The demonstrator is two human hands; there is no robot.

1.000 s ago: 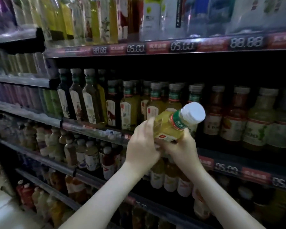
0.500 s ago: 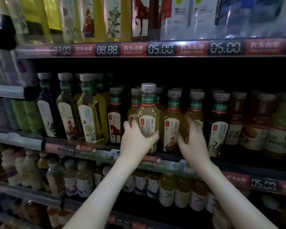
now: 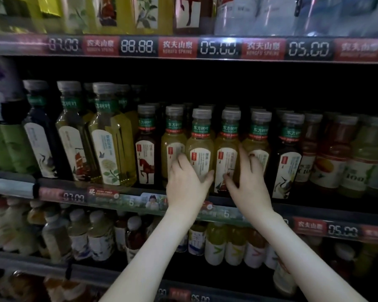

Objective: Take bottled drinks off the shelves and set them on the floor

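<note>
2 hands on 2 bottles, middle shelf (image 3: 118, 196).
Left hand (image 3: 188, 182) grips yellow bottle (image 3: 200, 144), thumb in front, fingers curled round its left side. Right hand (image 3: 248, 179) grips next bottle (image 3: 227, 144) the same way. Both upright, front row.

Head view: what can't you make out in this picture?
Head view:
- Floor: outside the frame.
- Top-shelf bottles: caps cut off by top edge.
- Green-tea bottle label: partly behind left hand.
- Neighbouring bottle label: partly behind right hand.
- Lower-shelf bottles: blurred, labels unreadable.
</note>
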